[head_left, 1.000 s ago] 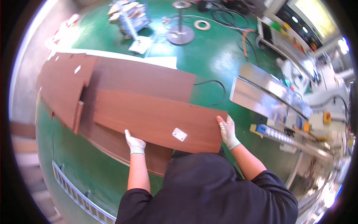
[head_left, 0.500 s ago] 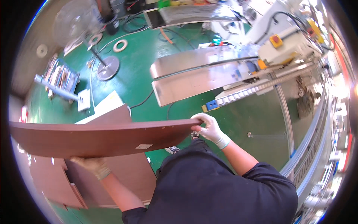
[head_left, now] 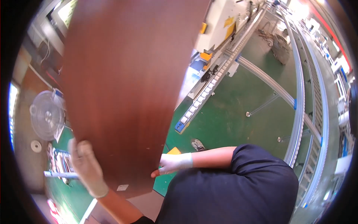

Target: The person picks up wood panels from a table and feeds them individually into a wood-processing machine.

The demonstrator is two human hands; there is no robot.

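A long reddish-brown board (head_left: 126, 93) stretches away from me, up to the top of the view, and hides much of what lies behind it. My left hand (head_left: 86, 166), in a white glove, grips its left edge near the close end. On the opposite edge, close to my body, my gloved right hand (head_left: 170, 163) has hold of the board with the thumb showing below. A small white label (head_left: 122, 187) sticks to the board by its near end. Underneath, part of another brown board (head_left: 145, 205) shows.
Ahead to the right stands a machine (head_left: 220, 26) with a strip of white rollers (head_left: 201, 99) reaching toward me. A curved metal conveyor rail (head_left: 300, 112) runs along the right. At left are a fan (head_left: 47, 115) and a loaded cart (head_left: 61, 164) on the green floor.
The board has swung from lying crosswise to pointing away from me, its broad face now showing. My view has turned, both hands staying on the board.
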